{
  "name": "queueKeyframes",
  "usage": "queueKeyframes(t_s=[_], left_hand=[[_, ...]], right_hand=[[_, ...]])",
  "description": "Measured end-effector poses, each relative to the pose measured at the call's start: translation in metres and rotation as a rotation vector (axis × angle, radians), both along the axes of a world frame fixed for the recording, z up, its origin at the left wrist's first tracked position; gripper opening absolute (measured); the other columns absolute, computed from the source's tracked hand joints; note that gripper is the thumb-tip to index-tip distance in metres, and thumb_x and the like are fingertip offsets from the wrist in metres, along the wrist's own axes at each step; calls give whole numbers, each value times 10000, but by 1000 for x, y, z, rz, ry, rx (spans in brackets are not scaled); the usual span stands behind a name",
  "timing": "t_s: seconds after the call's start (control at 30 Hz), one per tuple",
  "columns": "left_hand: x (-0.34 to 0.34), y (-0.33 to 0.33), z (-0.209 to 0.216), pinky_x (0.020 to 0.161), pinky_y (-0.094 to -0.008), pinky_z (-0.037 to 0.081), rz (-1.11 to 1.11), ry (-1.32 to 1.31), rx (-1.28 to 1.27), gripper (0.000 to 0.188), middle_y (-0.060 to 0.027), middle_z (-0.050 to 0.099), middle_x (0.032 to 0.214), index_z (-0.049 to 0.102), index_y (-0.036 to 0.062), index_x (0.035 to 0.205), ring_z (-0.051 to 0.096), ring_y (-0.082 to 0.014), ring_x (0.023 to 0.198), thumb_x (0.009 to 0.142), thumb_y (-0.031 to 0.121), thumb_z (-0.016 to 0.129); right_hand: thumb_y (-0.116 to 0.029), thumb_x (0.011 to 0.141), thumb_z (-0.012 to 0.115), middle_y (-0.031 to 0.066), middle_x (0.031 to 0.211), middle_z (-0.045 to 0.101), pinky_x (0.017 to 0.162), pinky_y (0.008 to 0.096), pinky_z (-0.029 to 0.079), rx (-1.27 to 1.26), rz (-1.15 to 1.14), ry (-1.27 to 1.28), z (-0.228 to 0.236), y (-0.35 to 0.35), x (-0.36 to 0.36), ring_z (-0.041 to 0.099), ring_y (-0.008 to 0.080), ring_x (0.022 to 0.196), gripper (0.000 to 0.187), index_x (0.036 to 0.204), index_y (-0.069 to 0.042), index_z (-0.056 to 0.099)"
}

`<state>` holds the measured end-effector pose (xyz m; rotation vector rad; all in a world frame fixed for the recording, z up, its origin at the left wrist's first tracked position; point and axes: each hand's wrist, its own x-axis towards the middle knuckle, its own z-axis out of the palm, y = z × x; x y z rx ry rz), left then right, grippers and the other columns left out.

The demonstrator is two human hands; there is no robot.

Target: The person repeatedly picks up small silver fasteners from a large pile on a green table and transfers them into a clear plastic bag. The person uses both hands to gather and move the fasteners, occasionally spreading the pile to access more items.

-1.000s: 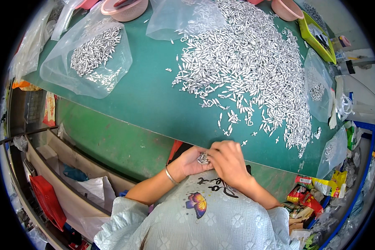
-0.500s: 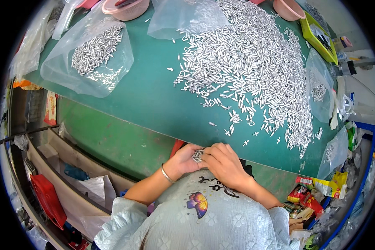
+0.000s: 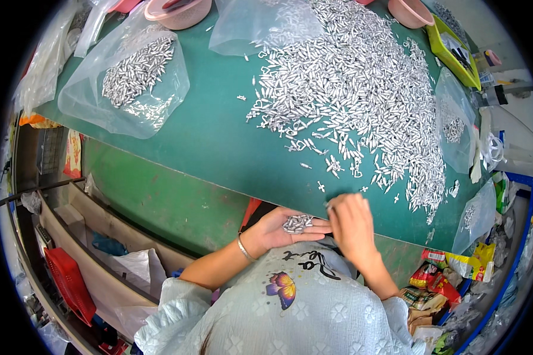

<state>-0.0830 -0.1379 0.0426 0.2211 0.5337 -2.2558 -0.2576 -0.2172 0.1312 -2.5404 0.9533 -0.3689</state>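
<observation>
My left hand point(image 3: 270, 231) is palm up at the table's near edge, fingers stretched out, with a small heap of silver metal pieces point(image 3: 296, 223) resting in it. Just to its right, my right hand point(image 3: 352, 223) is raised over the edge, its fingers bent and slightly blurred. A small silver bit shows at its fingertips. Beyond the hands, a wide pile of similar silver pieces point(image 3: 349, 83) covers the right half of the green table point(image 3: 219, 154). Several loose pieces, some cross-shaped or ring-shaped, lie along its near side.
A clear plastic bag point(image 3: 80, 106) with silver pieces lies at the left. Another plastic bag point(image 3: 237, 35) touches the pile's far side. Pink basins point(image 3: 189, 18) and a yellow-green tray point(image 3: 441, 44) stand at the back. A drawer point(image 3: 136, 231) and red basket point(image 3: 68, 284) are at lower left.
My right hand has left my left palm and moved right, over the table edge. The left hand has opened flat, showing the heap. One loose piece near the edge has shifted slightly.
</observation>
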Motion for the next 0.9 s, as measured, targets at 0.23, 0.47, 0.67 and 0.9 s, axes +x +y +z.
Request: queueKeyframes(t_s=[0.23,0.47,0.67,0.9], left_hand=[[-4,8,-12,988,-489,504,56,9,155,317,-242,614,1152,534,-97,1192,618,-363,1084,968,120,480],[1,10,-23,901,-413,571,79,78,45,276,-246,633,1115,568,-114,1136,646,-324,1039,948,83,523],[6,7,-13,1040,-491,473,17,5,90,331,-272,594,1191,517,-134,1191,606,-375,1114,969,103,453],[8,17,-23,1072,-548,424,152,209,50,343,-265,581,1225,492,-99,1237,589,-376,1150,961,97,440]], right_hand=[[-103,806,687,123,1036,580,753,389,408,45,123,-190,5,-4,26,535,298,920,316,1101,-13,622],[-120,821,670,106,949,532,743,386,386,-254,-168,-44,-22,-48,83,496,278,893,177,951,-28,591],[-129,798,663,99,927,526,739,387,385,-111,38,-29,-15,-25,58,491,267,878,191,942,-29,588],[-139,736,650,80,951,543,740,348,413,74,297,-40,2,0,32,517,252,878,256,962,-26,613]])
